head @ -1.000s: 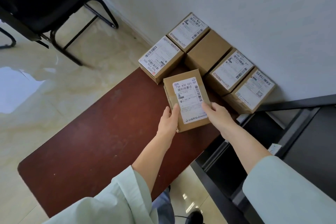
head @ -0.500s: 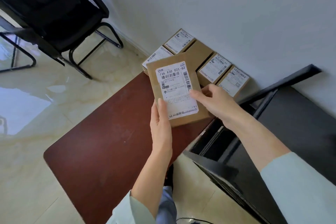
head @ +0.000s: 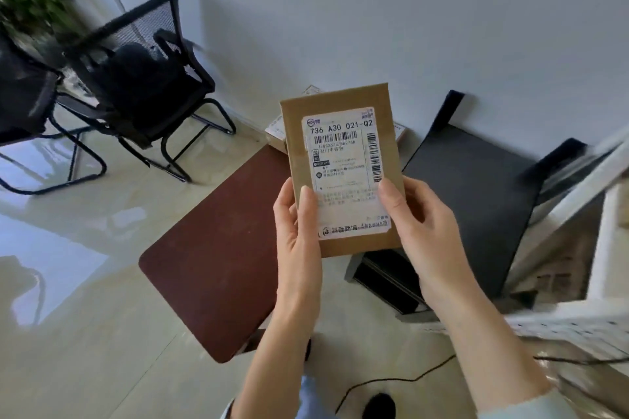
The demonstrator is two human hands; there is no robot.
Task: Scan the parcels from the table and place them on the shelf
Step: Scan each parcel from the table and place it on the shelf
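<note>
I hold a brown cardboard parcel (head: 340, 133) upright in front of me, its white shipping label with barcodes facing me. My left hand (head: 296, 235) grips its lower left edge, thumb on the label. My right hand (head: 415, 224) grips the lower right edge. Behind the parcel, on the far end of the dark red table (head: 218, 248), the other parcels (head: 276, 131) are mostly hidden; only corners show. A white metal shelf (head: 578, 323) stands at the right edge, blurred.
A black shelving unit (head: 476, 194) stands right of the table against the white wall. Two black mesh chairs (head: 149, 88) stand on the glossy floor at left. A black cable (head: 401, 381) runs across the floor near my feet.
The parcel has come up off the table toward my face and now stands upright. My view has swung up and right, bringing the white shelf into sight.
</note>
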